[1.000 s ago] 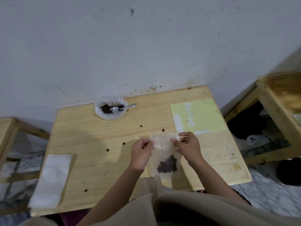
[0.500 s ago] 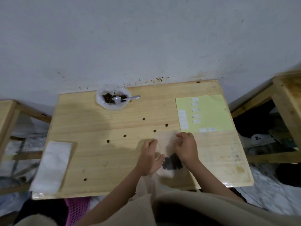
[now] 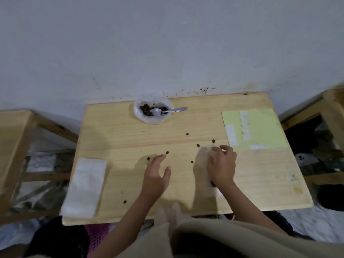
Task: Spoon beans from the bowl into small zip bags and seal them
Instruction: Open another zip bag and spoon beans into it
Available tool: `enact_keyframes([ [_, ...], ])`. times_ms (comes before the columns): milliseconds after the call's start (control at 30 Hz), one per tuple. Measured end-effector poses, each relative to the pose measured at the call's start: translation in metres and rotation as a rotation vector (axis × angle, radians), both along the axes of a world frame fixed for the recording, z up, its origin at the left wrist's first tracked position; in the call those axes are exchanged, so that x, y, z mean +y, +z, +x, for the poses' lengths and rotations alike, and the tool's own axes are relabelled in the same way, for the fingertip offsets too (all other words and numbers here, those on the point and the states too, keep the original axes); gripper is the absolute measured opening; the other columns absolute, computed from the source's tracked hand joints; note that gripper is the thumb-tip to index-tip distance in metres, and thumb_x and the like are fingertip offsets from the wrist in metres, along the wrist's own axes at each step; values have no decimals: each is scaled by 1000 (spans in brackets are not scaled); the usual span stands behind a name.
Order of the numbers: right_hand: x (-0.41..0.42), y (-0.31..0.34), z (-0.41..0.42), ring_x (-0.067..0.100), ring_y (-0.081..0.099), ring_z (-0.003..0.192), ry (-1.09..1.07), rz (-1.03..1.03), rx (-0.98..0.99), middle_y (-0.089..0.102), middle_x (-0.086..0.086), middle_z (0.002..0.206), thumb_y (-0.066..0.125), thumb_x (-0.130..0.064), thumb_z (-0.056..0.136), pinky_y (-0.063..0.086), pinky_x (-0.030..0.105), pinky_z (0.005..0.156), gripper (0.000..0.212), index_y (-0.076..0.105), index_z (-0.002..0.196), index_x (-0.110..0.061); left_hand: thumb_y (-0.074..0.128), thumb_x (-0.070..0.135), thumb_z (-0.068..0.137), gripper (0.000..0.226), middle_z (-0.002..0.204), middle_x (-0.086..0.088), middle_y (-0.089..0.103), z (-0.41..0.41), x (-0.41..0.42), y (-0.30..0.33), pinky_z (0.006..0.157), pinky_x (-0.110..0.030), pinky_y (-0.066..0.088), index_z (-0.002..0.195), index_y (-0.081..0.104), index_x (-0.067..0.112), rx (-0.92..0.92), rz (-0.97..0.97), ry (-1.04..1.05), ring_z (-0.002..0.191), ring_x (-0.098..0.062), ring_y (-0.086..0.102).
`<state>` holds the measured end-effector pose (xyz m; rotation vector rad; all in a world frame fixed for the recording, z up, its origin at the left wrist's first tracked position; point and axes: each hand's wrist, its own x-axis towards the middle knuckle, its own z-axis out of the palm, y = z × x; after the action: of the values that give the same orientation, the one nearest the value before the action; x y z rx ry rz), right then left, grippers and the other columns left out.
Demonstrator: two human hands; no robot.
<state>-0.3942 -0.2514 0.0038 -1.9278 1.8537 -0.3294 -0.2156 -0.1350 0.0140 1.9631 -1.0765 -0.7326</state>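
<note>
Pressing down with curled right fingers on the filled zip bag, likely flattening its seal against the table. Hovering spread and empty, left hand. Waiting at twelve o'clock: bowl, spoon.

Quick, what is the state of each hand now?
Left hand: open, fingers spread, holding nothing.
Right hand: open, pressing the zip bag flat on the table.

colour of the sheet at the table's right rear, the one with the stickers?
Pale yellow-green sheet, with small white labels stuck on it. Head view, the only one.
</note>
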Motion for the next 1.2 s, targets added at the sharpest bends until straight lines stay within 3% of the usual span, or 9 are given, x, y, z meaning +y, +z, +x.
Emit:
enact_keyframes([
  [100, 21, 6, 38, 36, 46, 111, 65, -19, -85, 54, 17, 118, 60, -7, 81, 43, 36, 84, 30, 65, 111, -6, 63, 6, 86, 34, 118, -4, 53, 37, 22, 1, 98, -36, 46, 120, 60, 4, -30, 9, 83, 109, -13, 51],
  [267, 71, 15, 129, 26, 56, 103, 258, 121, -273, 60, 12, 110, 61, -9, 84, 42, 25, 85, 29, 64, 112, -7, 62, 15, 88, 35, 118, -15, 60, 112, 69, 4, 96, -23, 34, 119, 59, -1, -213, 89, 133, 114, -26, 52],
  [367, 99, 17, 188, 15, 59, 90, 332, 255, -344, 63, 6, 107, 61, -12, 84, 42, 17, 79, 30, 64, 114, -9, 48, 43, 81, 56, 118, -17, 61, 155, 100, -2, 99, -38, 40, 117, 62, 2, -287, 172, 230, 114, -33, 54],
  [467, 121, 17, 238, 15, 61, 87, 350, 411, -360, 67, 5, 102, 59, -14, 85, 45, 18, 77, 29, 65, 112, -9, 53, 52, 69, 71, 130, -20, 53, 187, 124, -8, 100, -49, 40, 122, 59, 4, -311, 289, 310, 120, -37, 49],
  [567, 135, 16, 271, 22, 58, 74, 382, 463, -316, 63, 8, 78, 55, -12, 83, 47, 32, 68, 10, 64, 81, -7, 56, 57, 68, 81, 141, -16, 42, 209, 138, -15, 104, -47, 34, 133, 48, 10, -301, 492, 194, 128, -35, 39],
  [667, 143, 16, 287, 18, 42, 59, 380, 497, -284, 43, 1, 59, 55, -8, 76, 32, 30, 58, 25, 40, 57, -13, 63, 51, 76, 82, 151, -8, 23, 214, 141, -15, 109, -41, 26, 144, 31, 17, -245, 567, 138, 138, -29, 22],
  [767, 142, 13, 293, 24, 55, 78, 314, 506, -281, 61, 9, 80, 59, -9, 78, 39, 29, 66, 4, 60, 78, -5, 66, 41, 79, 78, 151, -7, 24, 213, 141, -16, 111, -37, 20, 144, 32, 16, -284, 501, 175, 139, -25, 19],
  [900, 141, 9, 298, 22, 60, 96, 172, 535, -361, 65, 8, 101, 61, -11, 79, 45, 27, 83, 21, 62, 99, -6, 67, 43, 78, 74, 148, -6, 31, 214, 141, -17, 112, -37, 18, 140, 38, 16, -334, 471, 186, 137, -23, 25],
  [1200, 142, 21, 302, 12, 55, 74, 63, 473, -549, 58, -2, 78, 69, -10, 78, 42, 17, 62, 17, 55, 88, -12, 74, 36, 74, 60, 132, -4, 46, 215, 143, -12, 102, -38, 38, 126, 55, 14, -274, 302, 276, 121, -23, 44],
])
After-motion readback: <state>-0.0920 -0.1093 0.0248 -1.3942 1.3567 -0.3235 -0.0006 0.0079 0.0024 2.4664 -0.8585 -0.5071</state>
